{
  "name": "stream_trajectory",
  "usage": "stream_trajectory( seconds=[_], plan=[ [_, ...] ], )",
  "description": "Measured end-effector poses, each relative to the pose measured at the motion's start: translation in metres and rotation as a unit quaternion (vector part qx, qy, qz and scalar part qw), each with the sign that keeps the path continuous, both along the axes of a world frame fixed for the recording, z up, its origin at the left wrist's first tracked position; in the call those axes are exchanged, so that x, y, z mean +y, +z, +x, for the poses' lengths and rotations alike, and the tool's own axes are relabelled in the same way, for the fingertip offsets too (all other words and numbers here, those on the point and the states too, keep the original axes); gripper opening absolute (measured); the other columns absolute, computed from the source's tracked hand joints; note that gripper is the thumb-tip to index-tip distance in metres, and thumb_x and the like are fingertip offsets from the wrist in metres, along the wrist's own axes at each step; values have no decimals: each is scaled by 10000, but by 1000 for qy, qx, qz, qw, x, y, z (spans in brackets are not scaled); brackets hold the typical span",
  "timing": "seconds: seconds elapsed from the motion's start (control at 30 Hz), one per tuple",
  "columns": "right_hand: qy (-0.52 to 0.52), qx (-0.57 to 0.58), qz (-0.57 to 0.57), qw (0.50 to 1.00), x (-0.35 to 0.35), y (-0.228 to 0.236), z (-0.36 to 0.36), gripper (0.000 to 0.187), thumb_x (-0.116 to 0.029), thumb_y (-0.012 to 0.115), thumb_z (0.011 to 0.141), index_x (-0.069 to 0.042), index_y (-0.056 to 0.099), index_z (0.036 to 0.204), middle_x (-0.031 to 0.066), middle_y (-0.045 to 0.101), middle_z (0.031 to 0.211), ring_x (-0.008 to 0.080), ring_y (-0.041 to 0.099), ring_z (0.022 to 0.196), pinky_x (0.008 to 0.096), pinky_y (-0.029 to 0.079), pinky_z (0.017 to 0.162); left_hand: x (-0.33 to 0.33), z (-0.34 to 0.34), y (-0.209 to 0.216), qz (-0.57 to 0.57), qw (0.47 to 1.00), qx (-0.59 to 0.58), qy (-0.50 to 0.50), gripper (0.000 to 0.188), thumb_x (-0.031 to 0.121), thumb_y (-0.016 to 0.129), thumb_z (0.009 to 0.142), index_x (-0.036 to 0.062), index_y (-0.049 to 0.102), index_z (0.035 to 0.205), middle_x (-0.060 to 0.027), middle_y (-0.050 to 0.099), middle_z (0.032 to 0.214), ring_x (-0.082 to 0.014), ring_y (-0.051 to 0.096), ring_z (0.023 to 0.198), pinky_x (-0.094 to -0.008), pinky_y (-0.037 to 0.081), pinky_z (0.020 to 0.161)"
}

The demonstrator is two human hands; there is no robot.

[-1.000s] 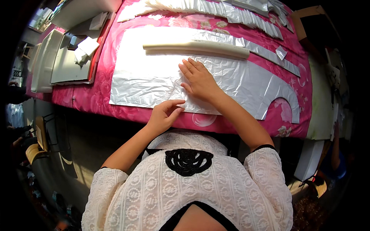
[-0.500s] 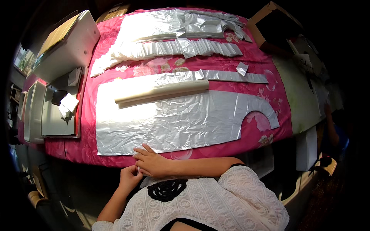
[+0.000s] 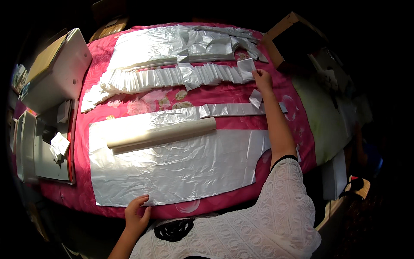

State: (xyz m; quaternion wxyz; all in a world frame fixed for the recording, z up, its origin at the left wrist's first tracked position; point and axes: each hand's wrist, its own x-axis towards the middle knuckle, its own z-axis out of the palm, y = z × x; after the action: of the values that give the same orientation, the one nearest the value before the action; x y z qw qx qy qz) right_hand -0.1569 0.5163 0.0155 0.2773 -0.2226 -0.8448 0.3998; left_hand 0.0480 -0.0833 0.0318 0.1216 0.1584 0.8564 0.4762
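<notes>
My right hand (image 3: 262, 80) reaches far over the table, fingertips pinched on a small folded silvery-white square (image 3: 246, 69) at the right end of a long row of similar folded pieces (image 3: 144, 80). Down at the near edge, my left hand (image 3: 137, 215) is empty, thumb and fingers apart, by the corner of a large flat silvery-white plastic sheet (image 3: 181, 166). Across that sheet lies a pale cream tube (image 3: 161, 133). Behind the tube runs a folded silvery strip (image 3: 235, 109), and a loose small square (image 3: 255, 98) sits by my right forearm.
A stack of silvery sheets (image 3: 146, 45) lies at the back. White boxes (image 3: 60, 71) and a tray (image 3: 49, 166) with crumpled white pieces (image 3: 59, 145) line the left side. A cardboard box (image 3: 276, 41) stands back right. Another person's arm (image 3: 359, 140) shows at far right.
My right hand has left my left hand at the near edge and stretched forward and right to the row, where it grips a folded square. My left hand has opened. The view has shifted.
</notes>
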Motion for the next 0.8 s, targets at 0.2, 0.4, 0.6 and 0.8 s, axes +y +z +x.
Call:
stream_trajectory(
  seconds=[0.2, 0.4, 0.6, 0.8],
  plan=[
    [-240, -242, 267, 902, -20, -2, -32, 318, -265, 620, 770, -13, 631, 963, 155, 631, 986, 298, 574, 951, 394, 458, 801, 1, 4, 2, -9, 1000, 13, 8, 306, -13, 614, 710, 19, 598, 1015, -147, 612, 1078, -262, 593, 974, -323, 471, 803],
    [328, 6, 192, 925, -166, 8, 20, 438, -302, 663, 753, -28, 591, 1087, 161, 592, 1072, 325, 507, 1066, 375, 387, 938, 1, -2, 2, -25, 999, 27, -5, 308, -5, 609, 718, 16, 592, 1025, -153, 610, 1075, -289, 591, 990, -333, 457, 846],
    [377, -65, 306, 872, -235, -1, 123, 551, -146, 686, 720, -33, 482, 1218, 133, 567, 1050, 311, 530, 977, 390, 428, 860, 21, -21, 10, -23, 989, 105, -103, 341, 15, 624, 722, 34, 582, 1060, -150, 587, 1113, -306, 583, 995, -341, 463, 848],
    [306, -205, 172, 913, -287, 8, 227, 541, -259, 638, 778, 10, 469, 1217, 176, 556, 1029, 330, 530, 956, 400, 435, 832, 59, -34, -18, -61, 976, 132, -160, 613, 201, 664, 749, 13, 410, 1275, -223, 326, 1369, -385, 383, 1214, -414, 354, 983]
  ],
)
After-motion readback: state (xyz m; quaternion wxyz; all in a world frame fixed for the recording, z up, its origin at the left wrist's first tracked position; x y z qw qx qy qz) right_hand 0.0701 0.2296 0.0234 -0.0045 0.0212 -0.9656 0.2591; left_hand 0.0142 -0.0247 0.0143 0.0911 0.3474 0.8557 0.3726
